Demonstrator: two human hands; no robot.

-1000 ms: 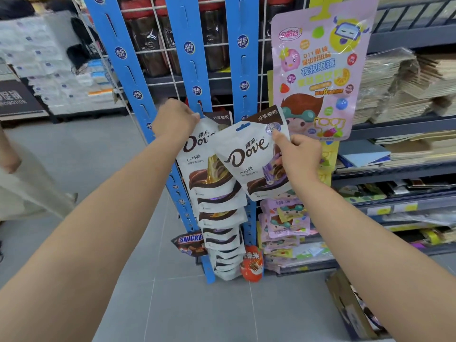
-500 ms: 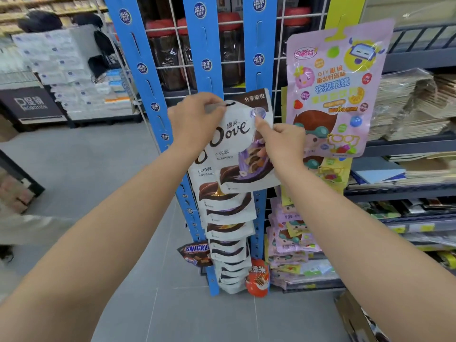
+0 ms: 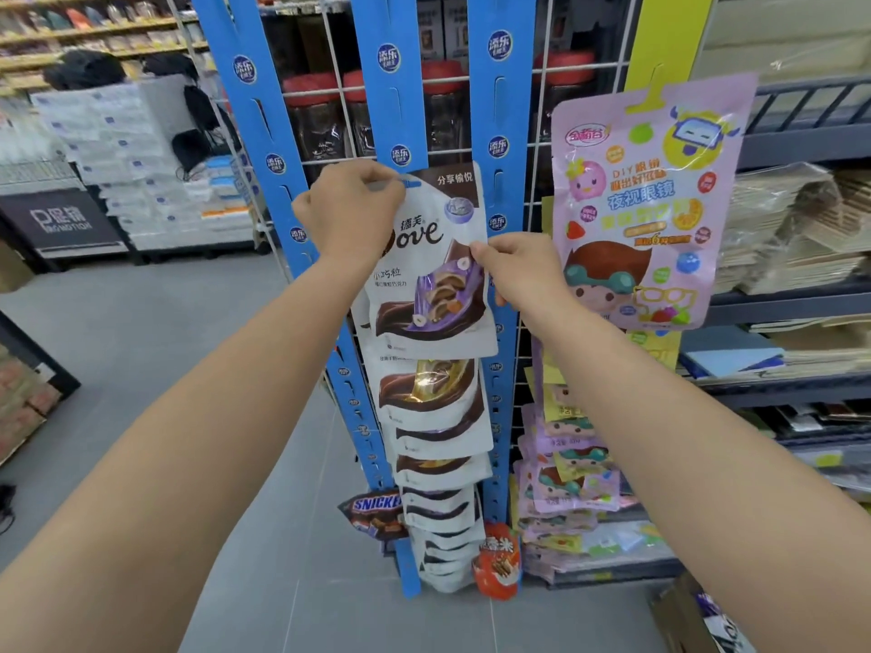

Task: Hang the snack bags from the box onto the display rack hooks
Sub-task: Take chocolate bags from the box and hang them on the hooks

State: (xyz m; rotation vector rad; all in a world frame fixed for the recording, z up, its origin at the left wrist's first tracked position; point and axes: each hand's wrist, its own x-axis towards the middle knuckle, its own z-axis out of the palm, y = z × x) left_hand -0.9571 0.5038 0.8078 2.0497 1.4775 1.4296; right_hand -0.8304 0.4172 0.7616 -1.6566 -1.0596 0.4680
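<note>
Head camera: the white and brown chocolate snack bag (image 3: 433, 275) is held upright against the middle blue strip (image 3: 400, 110) of the display rack, at the top of a column of bags. The left hand (image 3: 351, 212) is curled over the bag's upper left corner, fingers pinching its top edge right at the strip. The knuckles cover that spot, so I cannot tell whether the bag's hang hole is on a hook. The right hand (image 3: 516, 271) pinches the bag's right edge about halfway down, between thumb and fingers.

Below it, a row of matching bags (image 3: 436, 417) hangs down the same strip, each overlapping the next. A dark candy-bar bag (image 3: 374, 511) sits at the left of the column's lower end, and an orange packet (image 3: 499, 565) at its right.

Two more blue strips flank the middle one, all fixed to a white wire grid (image 3: 542, 148) with dark red-lidded jars behind it. Right of the grid hangs a large pink bag (image 3: 645, 205) with cartoon figures, and smaller pink packets (image 3: 570, 468) are bunched beneath it.

A cardboard box (image 3: 683, 619) stands on the grey floor at the lower right corner, only partly in view. Shelves of flat paper goods (image 3: 796, 228) fill the right side.
</note>
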